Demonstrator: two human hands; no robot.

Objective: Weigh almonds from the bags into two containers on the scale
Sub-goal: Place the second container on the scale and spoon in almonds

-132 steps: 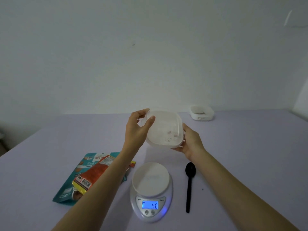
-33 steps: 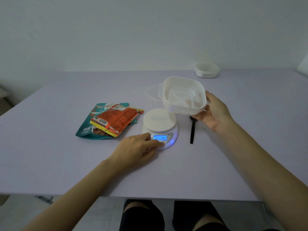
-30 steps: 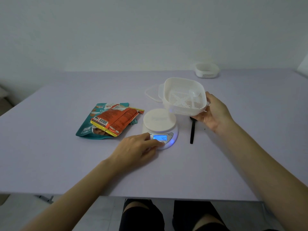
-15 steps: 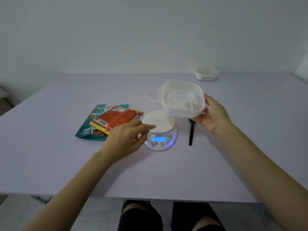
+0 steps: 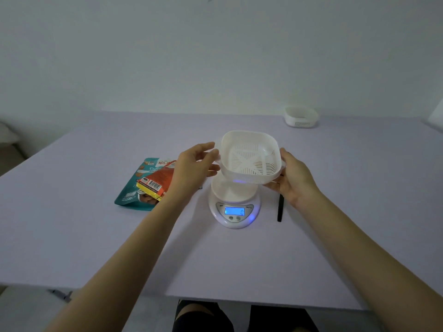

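Note:
A white slotted container [image 5: 251, 159] hangs just above the white digital scale [image 5: 233, 207], over the platform's back part. My right hand [image 5: 291, 178] grips its right side from below and behind. My left hand [image 5: 195, 164] is at its left rim, thumb above and fingers curled at the edge. The container is empty. The scale's blue display reads 0. An orange almond bag [image 5: 158, 179] lies on a teal bag [image 5: 134, 188] to the left of the scale, partly behind my left wrist.
A black spoon [image 5: 280, 209] lies right of the scale, its bowl hidden by my right hand. A second white container [image 5: 300, 117] stands at the table's back right. The lilac table [image 5: 96, 236] ends close to my knees.
My left hand left the scale's buttons and rose to the container's left rim. The container shifted left over the scale. The display went from 40 to 0.

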